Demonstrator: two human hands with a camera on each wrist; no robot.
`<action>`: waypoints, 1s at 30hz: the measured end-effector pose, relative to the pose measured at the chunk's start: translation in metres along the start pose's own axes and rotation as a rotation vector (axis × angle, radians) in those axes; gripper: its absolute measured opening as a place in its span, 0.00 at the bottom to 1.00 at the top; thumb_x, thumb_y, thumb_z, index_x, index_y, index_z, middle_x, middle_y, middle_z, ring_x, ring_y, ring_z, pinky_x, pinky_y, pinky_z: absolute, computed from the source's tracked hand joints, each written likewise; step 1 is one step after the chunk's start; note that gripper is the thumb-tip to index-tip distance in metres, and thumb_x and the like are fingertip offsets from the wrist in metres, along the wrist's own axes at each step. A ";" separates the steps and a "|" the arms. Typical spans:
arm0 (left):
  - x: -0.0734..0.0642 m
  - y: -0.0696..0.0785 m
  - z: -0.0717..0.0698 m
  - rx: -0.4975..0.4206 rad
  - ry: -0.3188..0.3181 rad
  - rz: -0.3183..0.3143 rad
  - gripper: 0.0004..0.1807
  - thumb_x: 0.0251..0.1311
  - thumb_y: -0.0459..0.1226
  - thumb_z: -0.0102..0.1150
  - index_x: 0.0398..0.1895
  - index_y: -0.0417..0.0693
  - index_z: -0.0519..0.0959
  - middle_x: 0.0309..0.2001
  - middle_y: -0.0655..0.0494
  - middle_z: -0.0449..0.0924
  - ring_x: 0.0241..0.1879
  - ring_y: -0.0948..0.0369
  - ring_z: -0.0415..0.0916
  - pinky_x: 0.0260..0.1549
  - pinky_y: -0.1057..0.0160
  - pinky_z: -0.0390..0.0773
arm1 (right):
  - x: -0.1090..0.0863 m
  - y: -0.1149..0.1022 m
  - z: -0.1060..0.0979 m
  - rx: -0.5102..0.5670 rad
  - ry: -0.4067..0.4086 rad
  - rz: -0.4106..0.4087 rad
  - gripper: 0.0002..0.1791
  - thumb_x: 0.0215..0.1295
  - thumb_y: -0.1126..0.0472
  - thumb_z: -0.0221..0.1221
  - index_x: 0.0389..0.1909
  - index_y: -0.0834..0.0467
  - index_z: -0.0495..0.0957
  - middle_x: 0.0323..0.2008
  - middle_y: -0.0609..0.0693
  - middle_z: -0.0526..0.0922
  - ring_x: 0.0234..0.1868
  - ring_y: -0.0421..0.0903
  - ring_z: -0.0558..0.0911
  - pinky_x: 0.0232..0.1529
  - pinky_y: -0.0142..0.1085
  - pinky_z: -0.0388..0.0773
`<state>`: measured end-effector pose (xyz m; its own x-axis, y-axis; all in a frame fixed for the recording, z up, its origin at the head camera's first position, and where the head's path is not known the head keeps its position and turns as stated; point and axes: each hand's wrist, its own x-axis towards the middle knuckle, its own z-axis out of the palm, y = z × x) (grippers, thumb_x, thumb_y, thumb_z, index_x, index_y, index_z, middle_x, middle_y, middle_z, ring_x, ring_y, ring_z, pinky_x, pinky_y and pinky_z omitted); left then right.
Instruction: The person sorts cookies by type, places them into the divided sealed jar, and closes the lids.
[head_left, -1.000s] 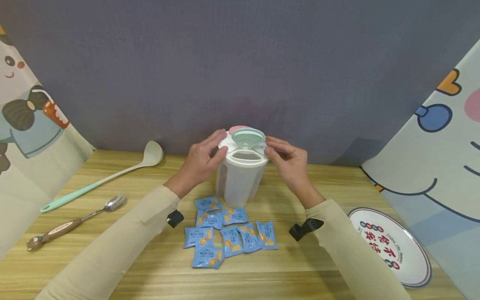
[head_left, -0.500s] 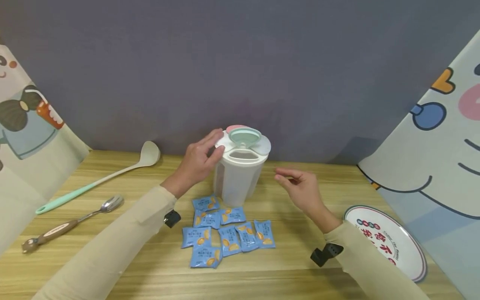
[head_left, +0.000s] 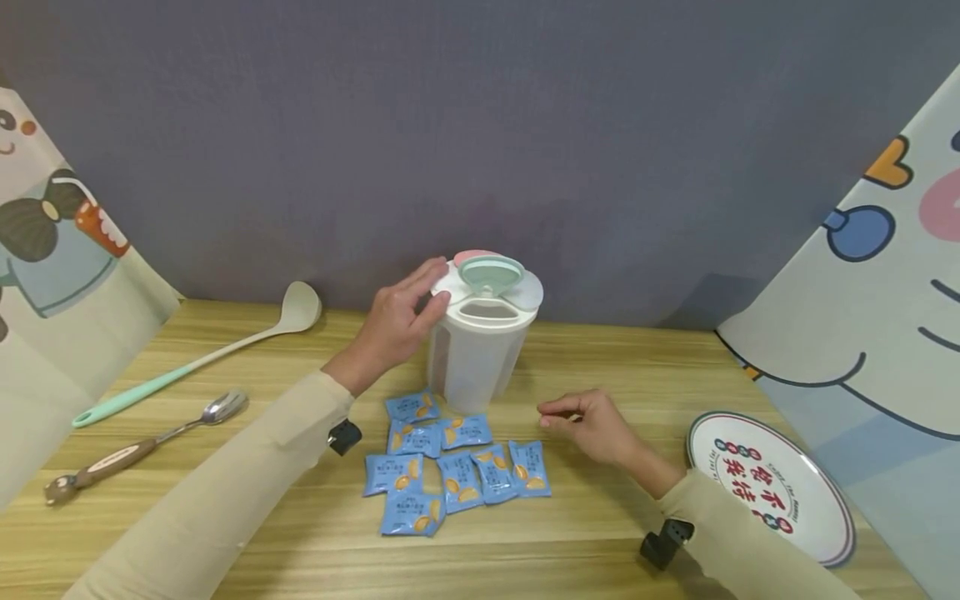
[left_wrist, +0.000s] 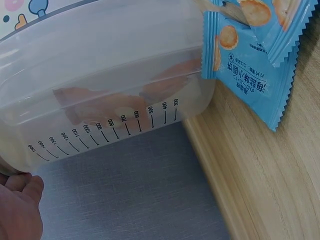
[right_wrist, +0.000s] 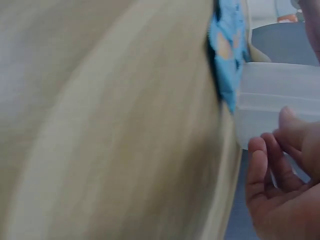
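A tall translucent storage container [head_left: 480, 358] with a white lid [head_left: 517, 293] stands upright near the back wall. Its lid carries a raised green flap [head_left: 491, 271] and a pink one [head_left: 472, 254] behind. My left hand [head_left: 397, 312] grips the lid's left edge, thumb in front and fingers behind. In the left wrist view, orange-brown shapes show through the container's marked wall [left_wrist: 100, 100]. My right hand [head_left: 592, 425], loosely curled and holding nothing, hovers right of several blue biscuit packets [head_left: 461, 479], nearest the rightmost packet [head_left: 530, 468].
On the left lie a ladle [head_left: 247, 340] with a green handle and a fork [head_left: 225, 407] with a brown bear handle. An oval white plate [head_left: 817, 500] with red lettering sits at the right, partly under the right sleeve. A grey wall [head_left: 480, 125] closes off the back.
My right hand has let go of the lid's right side and come down toward the packets. My left hand stays at the lid, and the packets lie as before.
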<state>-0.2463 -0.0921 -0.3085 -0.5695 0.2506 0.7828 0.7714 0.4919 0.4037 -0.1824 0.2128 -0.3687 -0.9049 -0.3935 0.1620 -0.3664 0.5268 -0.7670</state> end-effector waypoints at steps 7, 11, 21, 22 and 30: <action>0.000 0.000 -0.001 -0.002 0.005 0.021 0.23 0.65 0.38 0.49 0.58 0.32 0.73 0.60 0.40 0.71 0.57 0.48 0.70 0.54 0.52 0.70 | -0.008 0.021 0.002 0.045 -0.138 0.078 0.14 0.58 0.64 0.65 0.41 0.70 0.82 0.30 0.54 0.85 0.25 0.45 0.81 0.23 0.34 0.79; 0.000 0.000 -0.001 -0.002 0.004 0.023 0.23 0.65 0.38 0.50 0.58 0.32 0.73 0.60 0.40 0.71 0.57 0.48 0.70 0.54 0.52 0.70 | -0.011 0.023 0.003 0.102 -0.204 0.119 0.16 0.59 0.65 0.64 0.44 0.73 0.80 0.24 0.54 0.83 0.22 0.45 0.79 0.20 0.36 0.79; 0.000 0.000 -0.001 -0.008 0.000 0.015 0.22 0.65 0.37 0.51 0.58 0.32 0.73 0.60 0.41 0.70 0.57 0.48 0.70 0.55 0.53 0.69 | -0.014 0.024 0.009 0.088 -0.215 0.103 0.18 0.56 0.63 0.67 0.43 0.71 0.81 0.34 0.55 0.85 0.22 0.44 0.79 0.19 0.37 0.79; 0.000 0.000 -0.001 -0.009 -0.001 0.012 0.22 0.65 0.37 0.51 0.59 0.32 0.73 0.60 0.41 0.70 0.58 0.48 0.70 0.56 0.53 0.69 | -0.014 0.024 0.009 0.085 -0.212 0.101 0.18 0.55 0.63 0.67 0.43 0.71 0.81 0.33 0.55 0.85 0.22 0.44 0.79 0.19 0.37 0.78; 0.000 0.001 -0.001 -0.016 0.000 0.005 0.22 0.64 0.37 0.51 0.58 0.32 0.73 0.60 0.41 0.70 0.57 0.48 0.70 0.56 0.53 0.69 | -0.012 0.026 0.013 0.014 -0.203 0.082 0.18 0.53 0.61 0.69 0.41 0.69 0.82 0.28 0.48 0.82 0.26 0.41 0.78 0.24 0.33 0.78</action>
<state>-0.2453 -0.0927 -0.3080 -0.5656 0.2527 0.7850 0.7786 0.4773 0.4074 -0.1780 0.2214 -0.3983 -0.8689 -0.4942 -0.0281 -0.2894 0.5533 -0.7811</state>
